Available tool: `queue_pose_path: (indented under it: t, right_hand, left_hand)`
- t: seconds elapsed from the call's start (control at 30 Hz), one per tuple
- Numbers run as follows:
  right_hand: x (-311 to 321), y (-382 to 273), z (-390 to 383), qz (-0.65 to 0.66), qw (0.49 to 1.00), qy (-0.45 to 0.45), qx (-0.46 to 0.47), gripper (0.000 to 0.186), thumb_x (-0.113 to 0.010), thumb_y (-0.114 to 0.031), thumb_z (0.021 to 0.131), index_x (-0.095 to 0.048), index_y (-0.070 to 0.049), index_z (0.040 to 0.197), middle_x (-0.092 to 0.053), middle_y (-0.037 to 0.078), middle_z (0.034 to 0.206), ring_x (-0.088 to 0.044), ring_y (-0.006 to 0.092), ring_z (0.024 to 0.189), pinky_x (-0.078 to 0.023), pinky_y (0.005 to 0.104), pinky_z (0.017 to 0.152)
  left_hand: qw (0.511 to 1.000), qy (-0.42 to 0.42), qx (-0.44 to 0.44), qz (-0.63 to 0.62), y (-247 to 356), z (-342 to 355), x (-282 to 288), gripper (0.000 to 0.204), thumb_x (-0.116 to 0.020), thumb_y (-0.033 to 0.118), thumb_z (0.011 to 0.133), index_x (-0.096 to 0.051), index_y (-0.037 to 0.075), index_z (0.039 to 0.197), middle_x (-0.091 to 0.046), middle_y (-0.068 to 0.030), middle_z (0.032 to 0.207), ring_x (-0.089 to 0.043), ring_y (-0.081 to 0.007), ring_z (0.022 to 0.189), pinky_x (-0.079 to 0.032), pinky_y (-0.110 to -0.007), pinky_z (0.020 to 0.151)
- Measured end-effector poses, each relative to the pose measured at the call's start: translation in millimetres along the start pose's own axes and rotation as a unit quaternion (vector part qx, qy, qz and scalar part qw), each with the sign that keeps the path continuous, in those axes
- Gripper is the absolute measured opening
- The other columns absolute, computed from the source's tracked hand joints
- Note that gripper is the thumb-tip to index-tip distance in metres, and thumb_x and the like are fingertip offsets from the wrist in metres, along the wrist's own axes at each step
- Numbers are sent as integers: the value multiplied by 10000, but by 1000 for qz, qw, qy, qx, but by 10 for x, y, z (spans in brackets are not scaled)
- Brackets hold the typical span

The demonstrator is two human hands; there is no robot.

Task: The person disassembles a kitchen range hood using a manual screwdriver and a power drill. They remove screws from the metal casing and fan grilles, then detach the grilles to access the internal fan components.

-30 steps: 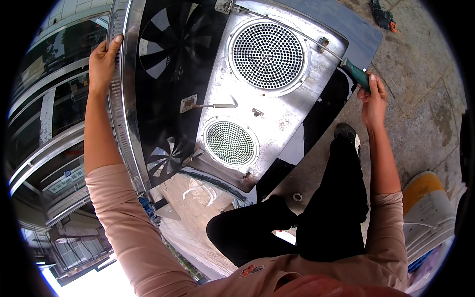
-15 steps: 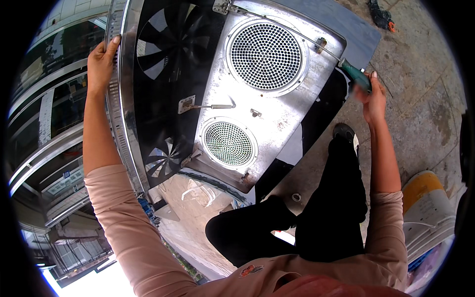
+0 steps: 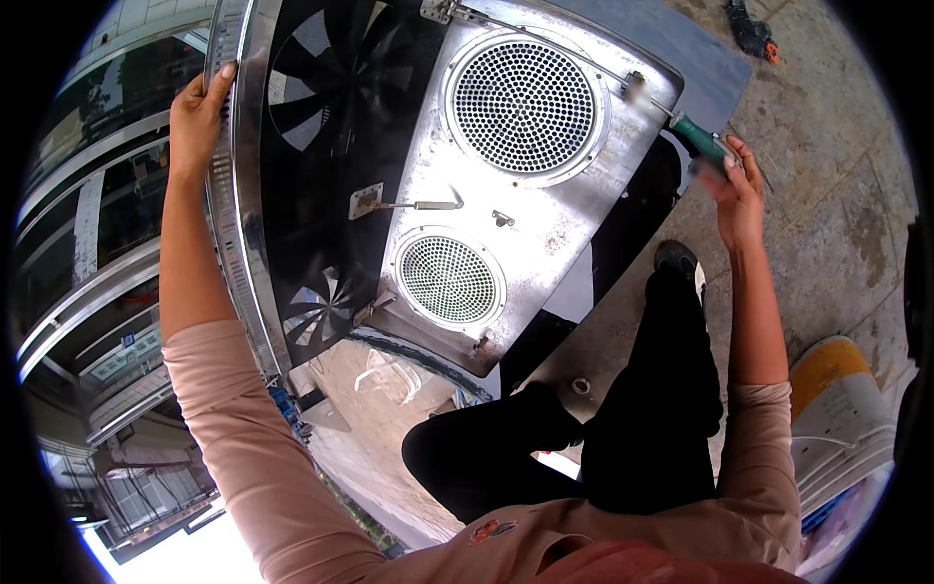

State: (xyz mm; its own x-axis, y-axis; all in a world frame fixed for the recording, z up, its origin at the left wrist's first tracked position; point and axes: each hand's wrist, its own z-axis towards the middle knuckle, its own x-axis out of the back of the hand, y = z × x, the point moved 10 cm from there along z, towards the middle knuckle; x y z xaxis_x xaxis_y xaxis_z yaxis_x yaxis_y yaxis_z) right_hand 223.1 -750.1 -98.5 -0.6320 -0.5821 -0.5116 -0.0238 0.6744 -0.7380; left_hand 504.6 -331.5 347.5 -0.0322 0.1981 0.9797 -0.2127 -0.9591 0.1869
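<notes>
My left hand [image 3: 199, 117] is closed round the slotted metal rail [image 3: 224, 180] of a frame, with the thumb on its front and the other fingers mostly hidden. On the right, my right hand [image 3: 739, 190] holds a screwdriver [image 3: 699, 139] by its green handle, some fingers lifted and partly blurred. Its shaft points up-left toward a small bracket at the edge of a scuffed metal panel [image 3: 545, 219]; the tip is blurred. Two round perforated grilles, a large one [image 3: 525, 109] and a smaller one [image 3: 448, 279], sit in the panel. A thin metal rod [image 3: 545, 41] crosses its top.
Black fan-like blades [image 3: 341, 73] show on the dark panel beside the rail. A hinged metal arm [image 3: 413, 205] reaches from it to the metal panel. A white and yellow bucket [image 3: 842, 409] stands at lower right. A dark tool with orange [image 3: 751, 31] lies on the concrete floor.
My right hand has shifted on the screwdriver handle, its fingers now more spread, and the handle has turned slightly. My left hand stays on the rail, a touch higher.
</notes>
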Motion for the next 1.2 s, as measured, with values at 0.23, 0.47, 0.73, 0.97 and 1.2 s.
queue_pose_path:
  t: [0.23, 0.47, 0.73, 0.97, 1.2]
  right_hand:
    - [259, 403, 229, -9, 988, -62, -138, 393, -581, -311, 954, -540, 0, 1191, -598, 110, 1101, -636, 190, 803, -531, 308, 748]
    - [40, 91, 0, -21, 1000, -24, 3, 426, -535, -374, 970, -536, 4, 1165, -614, 96, 931, -607, 169, 713, -536, 330, 729]
    - [-83, -16, -50, 41, 998, -2, -55, 362, -523, -327, 984, -555, -2, 1139, -623, 83, 810, -569, 138, 628, -537, 311, 700]
    - [223, 260, 239, -63, 990, -51, -112, 373, -517, -314, 987, -538, -21, 1218, -627, 99, 979, -625, 170, 811, -533, 307, 744]
    - [-101, -112, -64, 32, 999, -1, 22, 387, -493, -366, 996, -573, -18, 1145, -633, 84, 830, -596, 136, 677, -526, 296, 666]
  left_hand:
    - [1000, 7, -16, -25, 99, 19, -23, 427, -636, 424, 920, -658, 5, 839, -545, 51, 695, -431, -35, 628, -367, -207, 572]
    - [1000, 3, -10, 6, 111, -13, -15, 415, -643, 419, 915, -652, 15, 819, -545, 57, 688, -433, -28, 619, -356, -203, 562]
    - [1000, 8, -7, -20, 16, -54, 3, 417, -649, 424, 910, -655, 15, 825, -548, 56, 688, -435, -28, 618, -356, -201, 563]
    - [1000, 15, -14, -9, 102, 8, -23, 429, -645, 428, 911, -655, 8, 824, -544, 55, 684, -430, -32, 621, -357, -202, 567]
    - [1000, 14, -10, -9, 58, -20, -17, 421, -638, 421, 918, -653, 10, 825, -548, 55, 683, -436, -30, 622, -362, -202, 567]
